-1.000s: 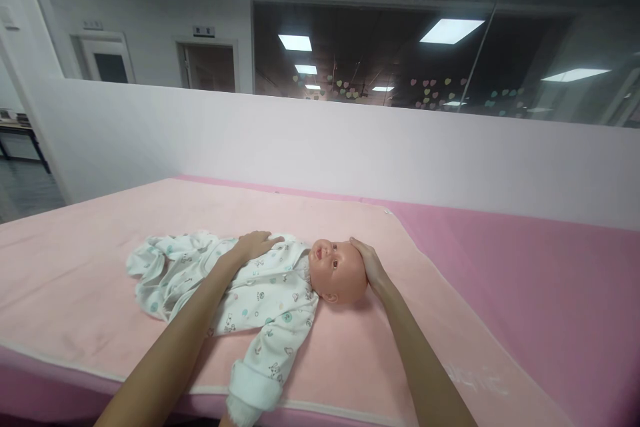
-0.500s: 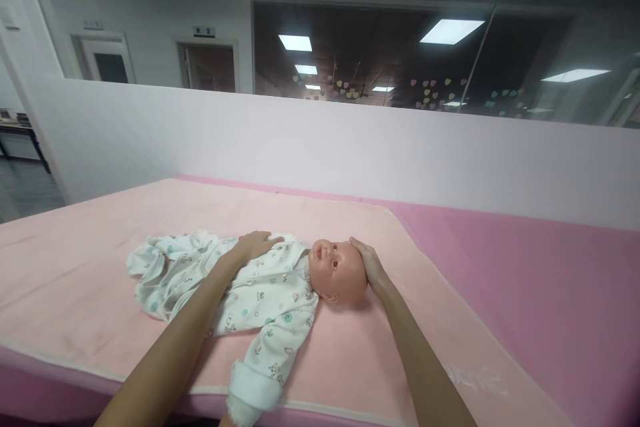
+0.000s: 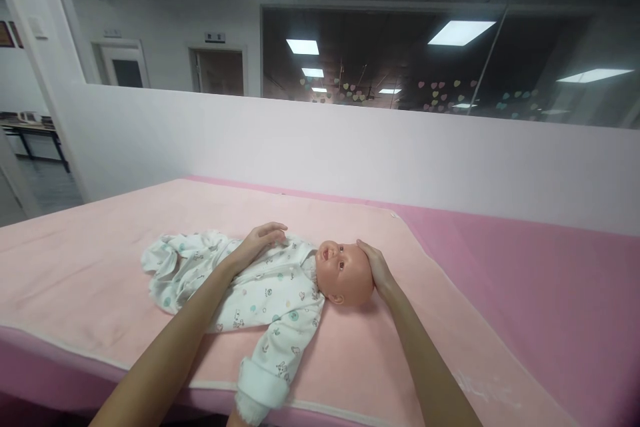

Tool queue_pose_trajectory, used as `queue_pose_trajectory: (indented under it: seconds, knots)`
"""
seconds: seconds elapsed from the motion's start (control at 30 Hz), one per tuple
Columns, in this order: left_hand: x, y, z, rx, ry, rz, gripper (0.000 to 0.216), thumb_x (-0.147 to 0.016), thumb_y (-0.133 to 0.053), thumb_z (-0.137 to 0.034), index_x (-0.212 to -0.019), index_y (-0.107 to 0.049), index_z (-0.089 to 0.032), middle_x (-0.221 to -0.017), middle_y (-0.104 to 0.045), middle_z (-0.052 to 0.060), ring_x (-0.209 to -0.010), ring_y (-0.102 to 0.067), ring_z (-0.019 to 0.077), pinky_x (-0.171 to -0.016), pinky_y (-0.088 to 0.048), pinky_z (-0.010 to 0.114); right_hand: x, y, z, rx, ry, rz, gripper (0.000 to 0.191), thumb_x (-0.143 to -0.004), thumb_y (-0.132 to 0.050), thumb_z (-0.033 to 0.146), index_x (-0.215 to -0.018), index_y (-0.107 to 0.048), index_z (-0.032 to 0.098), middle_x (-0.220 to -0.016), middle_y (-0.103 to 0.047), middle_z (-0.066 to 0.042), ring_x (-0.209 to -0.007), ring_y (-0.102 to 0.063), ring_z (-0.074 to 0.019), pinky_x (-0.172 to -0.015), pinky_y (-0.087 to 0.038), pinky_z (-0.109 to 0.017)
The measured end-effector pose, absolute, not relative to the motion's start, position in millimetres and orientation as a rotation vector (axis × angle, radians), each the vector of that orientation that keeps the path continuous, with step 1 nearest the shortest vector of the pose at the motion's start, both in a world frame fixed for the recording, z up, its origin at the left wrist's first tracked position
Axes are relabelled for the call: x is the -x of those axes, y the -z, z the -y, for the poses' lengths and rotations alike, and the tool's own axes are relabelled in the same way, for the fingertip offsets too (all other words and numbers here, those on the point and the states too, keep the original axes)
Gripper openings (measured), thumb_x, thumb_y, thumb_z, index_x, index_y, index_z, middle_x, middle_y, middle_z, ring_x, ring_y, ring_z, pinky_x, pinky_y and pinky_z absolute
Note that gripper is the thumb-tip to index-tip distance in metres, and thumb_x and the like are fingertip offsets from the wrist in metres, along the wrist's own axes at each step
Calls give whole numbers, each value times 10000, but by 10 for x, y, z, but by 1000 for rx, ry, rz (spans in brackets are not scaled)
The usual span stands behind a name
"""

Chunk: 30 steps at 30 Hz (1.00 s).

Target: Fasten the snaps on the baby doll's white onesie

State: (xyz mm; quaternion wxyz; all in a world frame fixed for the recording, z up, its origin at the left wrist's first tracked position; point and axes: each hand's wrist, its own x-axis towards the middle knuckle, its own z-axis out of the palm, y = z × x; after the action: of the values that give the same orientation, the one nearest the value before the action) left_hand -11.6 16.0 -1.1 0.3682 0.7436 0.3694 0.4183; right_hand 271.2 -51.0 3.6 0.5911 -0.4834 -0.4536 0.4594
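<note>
A baby doll lies on its back on a light pink towel (image 3: 100, 260), head (image 3: 345, 272) to the right. It wears a white printed romper (image 3: 260, 293), one sleeve reaching the near edge of the towel. My left hand (image 3: 260, 240) rests on the doll's chest, fingers slightly lifted and apart. My right hand (image 3: 377, 268) cups the top of the doll's head, fingers curved round it.
The towel covers a darker pink padded surface (image 3: 540, 293) that runs off to the right. A low white partition wall (image 3: 350, 147) stands behind it, with glass above. An open doorway and a desk (image 3: 30, 133) show at the far left.
The view has shifted slightly, so the doll sits a little further right and lower. My left hand's fingers have lifted a little off the chest. My right hand stays on the head.
</note>
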Motion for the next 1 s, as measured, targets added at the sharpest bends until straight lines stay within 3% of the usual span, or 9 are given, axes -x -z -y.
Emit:
queue_pose_trajectory:
  seconds: [0.17,0.37,0.47,0.6,0.77,0.9,1.0]
  knots:
    - [51,-55,56,-2136,-710,-758,449,-588,-708,-391,-969,-628,-167,-925,-631,44,-858,-543,173,-731,-410,248,-2715,-10,480,1152,-953,1094,359,-595,-607,494,-639,-579,138,-609,-588,6,-640,-522,-148,-619,-397,-253]
    - [-19,-81,85,-2158,-730,-829,321,-721,-582,-417,-877,-688,-158,-874,-659,66,-794,-558,164,-661,-404,235,-2745,-12,466,1210,-628,1153,260,-626,-561,416,-617,-592,157,-700,-623,-6,-721,-531,-153,-685,-390,-255]
    - [-14,-62,82,-2221,-716,-734,316,-643,-667,-386,-878,-690,-176,-916,-651,59,-861,-556,176,-701,-404,231,-2745,-48,505,1298,-249,1175,235,-682,-503,375,-669,-604,164,-724,-634,-23,-736,-553,-165,-694,-393,-270]
    - [8,-7,36,-2049,-861,-802,298,-665,-638,-417,-786,-680,-147,-781,-643,44,-735,-552,151,-635,-393,229,-2696,-106,618,1305,397,1265,211,-766,-428,275,-721,-603,167,-732,-641,-40,-726,-559,-165,-727,-375,-298]
    - [54,46,-83,-1453,-1228,-819,358,-646,-643,-449,-814,-645,-134,-795,-644,41,-747,-561,151,-674,-412,235,-2397,-104,840,1010,1069,1597,91,-775,-522,161,-801,-609,173,-658,-630,-13,-654,-543,-130,-732,-327,-297]
    - [61,19,-81,-1310,-1228,-792,351,-603,-682,-427,-781,-651,-126,-769,-648,40,-727,-558,145,-672,-415,232,-1979,-57,904,838,1166,1957,143,-810,-499,109,-884,-599,180,-653,-601,-3,-624,-503,-117,-645,-309,-274]
    - [55,-21,-31,-1308,-1221,-758,322,-613,-680,-406,-772,-652,-128,-757,-648,37,-713,-553,139,-660,-411,228,-1728,-76,803,1000,1064,2194,177,-807,-461,49,-768,-588,166,-634,-570,-13,-621,-482,-128,-597,-315,-264]
